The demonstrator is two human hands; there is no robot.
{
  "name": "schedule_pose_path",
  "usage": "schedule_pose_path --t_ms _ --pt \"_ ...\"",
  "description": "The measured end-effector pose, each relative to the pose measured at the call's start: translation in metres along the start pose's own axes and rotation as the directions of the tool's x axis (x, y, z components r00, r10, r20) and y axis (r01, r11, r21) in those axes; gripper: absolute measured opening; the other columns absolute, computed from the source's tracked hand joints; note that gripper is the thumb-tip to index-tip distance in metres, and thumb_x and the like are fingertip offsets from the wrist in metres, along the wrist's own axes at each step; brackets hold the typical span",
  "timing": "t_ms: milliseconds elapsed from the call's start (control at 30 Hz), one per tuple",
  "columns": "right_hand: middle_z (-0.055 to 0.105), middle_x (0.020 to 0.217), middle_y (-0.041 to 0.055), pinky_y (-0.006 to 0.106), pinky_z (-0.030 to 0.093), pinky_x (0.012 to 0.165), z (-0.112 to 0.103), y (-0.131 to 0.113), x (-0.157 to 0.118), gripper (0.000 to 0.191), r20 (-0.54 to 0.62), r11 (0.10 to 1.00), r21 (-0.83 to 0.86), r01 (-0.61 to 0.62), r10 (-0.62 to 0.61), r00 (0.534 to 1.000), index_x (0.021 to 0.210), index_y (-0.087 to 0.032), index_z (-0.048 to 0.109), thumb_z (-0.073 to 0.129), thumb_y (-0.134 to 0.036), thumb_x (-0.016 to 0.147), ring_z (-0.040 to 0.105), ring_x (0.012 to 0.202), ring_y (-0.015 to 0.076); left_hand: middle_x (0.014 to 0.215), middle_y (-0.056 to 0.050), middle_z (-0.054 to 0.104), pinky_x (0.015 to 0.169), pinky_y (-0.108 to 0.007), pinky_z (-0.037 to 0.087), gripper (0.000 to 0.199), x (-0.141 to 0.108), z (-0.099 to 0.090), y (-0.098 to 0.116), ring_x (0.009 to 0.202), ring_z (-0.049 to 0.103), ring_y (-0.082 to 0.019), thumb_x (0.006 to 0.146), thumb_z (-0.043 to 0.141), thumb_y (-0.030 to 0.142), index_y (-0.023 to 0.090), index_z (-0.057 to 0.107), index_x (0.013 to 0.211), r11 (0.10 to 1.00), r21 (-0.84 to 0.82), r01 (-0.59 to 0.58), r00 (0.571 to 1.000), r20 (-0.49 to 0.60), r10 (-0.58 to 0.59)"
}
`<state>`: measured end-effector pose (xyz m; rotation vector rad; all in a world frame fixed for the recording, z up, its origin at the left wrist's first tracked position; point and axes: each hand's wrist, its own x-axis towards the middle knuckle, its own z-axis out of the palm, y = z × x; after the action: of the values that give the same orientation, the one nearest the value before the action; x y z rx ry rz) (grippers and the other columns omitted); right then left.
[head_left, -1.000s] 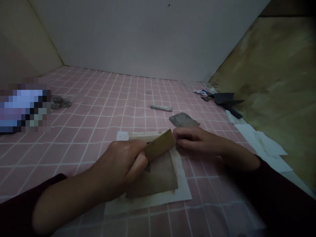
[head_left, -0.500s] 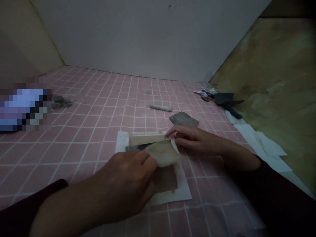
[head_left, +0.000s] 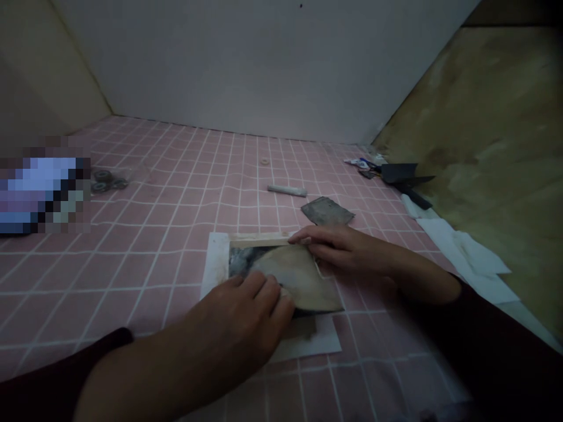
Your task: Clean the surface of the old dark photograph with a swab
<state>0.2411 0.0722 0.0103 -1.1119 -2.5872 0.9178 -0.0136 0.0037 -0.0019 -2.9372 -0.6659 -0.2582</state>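
Note:
My left hand (head_left: 246, 316) is closed, its fingers curled at the front edge of a thin dark-and-beige sheet (head_left: 303, 272). A small pale piece shows at those fingertips; I cannot make out what it is. Under the sheet lies white paper (head_left: 215, 258), and a pale narrow frame (head_left: 259, 240) runs along its back and right side. My right hand (head_left: 341, 246) grips the frame's back right corner, index finger on the back strip and the other fingers bent by the right side. The sheet's front right corner juts past the frame.
Behind my right hand lies a grey sheet piece (head_left: 328, 211), with a pale rod (head_left: 287, 190) and a small ring (head_left: 264, 162) farther back. Dark tools (head_left: 407, 179) and white papers (head_left: 466, 252) lie at the right wall. Round rolls (head_left: 105, 180) sit left on the pink checked cloth (head_left: 176, 176).
My left hand has moved right, and the sheet has shifted with it. The sheet now lies flatter, covering more of the frame's inside. My right hand stays at the corner.

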Motion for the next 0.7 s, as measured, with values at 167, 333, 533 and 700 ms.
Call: schedule_pose_path --t_ms 167,333,533,700 --pt "0.068 0.11 0.0059 0.035 0.046 0.087 0.0 -0.002 0.002 0.037 -0.003 1.0 0.006 -0.008 0.008 1.0 0.125 -0.019 0.058 0.043 -0.014 0.091 0.061 0.097 0.019 0.087 -0.007 0.059 0.054 -0.034 0.044 0.017 0.004 0.002 0.003 0.07 0.051 -0.021 0.089 0.043 0.011 0.014 0.057 0.097 1.0 0.001 -0.001 1.0 0.024 0.001" --pt "0.066 0.105 0.0061 0.032 0.046 0.082 -0.009 -0.012 -0.003 0.034 0.054 0.997 0.06 -0.045 0.041 0.998 0.126 -0.017 0.056 0.043 -0.021 0.095 0.059 0.091 0.0177 0.085 -0.007 0.056 0.059 -0.039 0.045 0.029 0.002 -0.001 0.003 0.075 0.049 -0.024 0.096 0.04 0.038 0.016 0.058 0.093 0.991 -0.125 0.056 0.998 0.035 -0.052" --pt "0.052 0.082 -0.0012 0.023 0.041 0.061 -0.017 -0.035 -0.017 0.028 0.151 0.966 0.234 -0.113 0.079 0.985 0.12 -0.02 0.054 0.053 -0.029 0.094 0.048 0.071 0.0117 0.089 -0.005 0.056 0.064 -0.036 0.043 0.012 0.001 -0.001 -0.014 0.078 0.049 -0.021 0.091 0.046 0.015 0.018 0.058 0.089 0.949 -0.289 0.125 0.989 0.112 -0.096" --pt "0.059 0.079 -0.0025 0.021 0.043 0.059 0.004 -0.055 -0.012 0.006 0.308 0.889 0.424 -0.172 0.037 0.951 0.095 -0.019 0.057 0.058 -0.019 0.089 0.054 0.069 0.01 0.096 -0.004 0.056 0.068 -0.031 0.044 0.009 0.007 -0.003 -0.028 0.082 0.054 -0.018 0.084 0.058 0.018 0.019 0.06 0.094 0.859 -0.47 0.202 0.977 0.154 -0.146"
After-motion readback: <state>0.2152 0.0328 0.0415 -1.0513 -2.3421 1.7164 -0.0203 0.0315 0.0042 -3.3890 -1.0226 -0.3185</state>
